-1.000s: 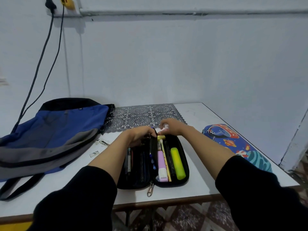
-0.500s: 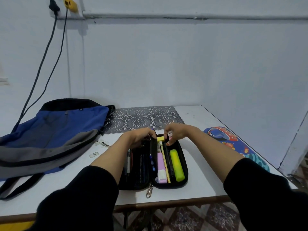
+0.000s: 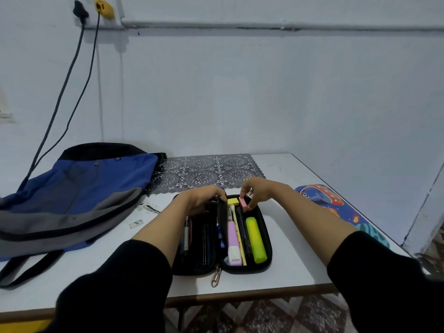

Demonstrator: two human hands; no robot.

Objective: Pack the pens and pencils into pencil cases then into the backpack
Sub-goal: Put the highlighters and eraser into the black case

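Your right hand (image 3: 259, 191) had dropped to the far end of the black pencil case (image 3: 264, 257), bringing the pink eraser (image 3: 242, 203) down with it
You pinched the eraser between thumb and fingertips, in the case's right half, just beside the yellow eraser (image 3: 232, 201). Your left hand (image 3: 204, 198) curled over the case's far edge near the centre flap. The eraser looked light and rubbery, so a pinch on its long sides should serve; the case seemed semi-stiff, best taken by its rim. The backpack (image 3: 84, 188) lay left of the case
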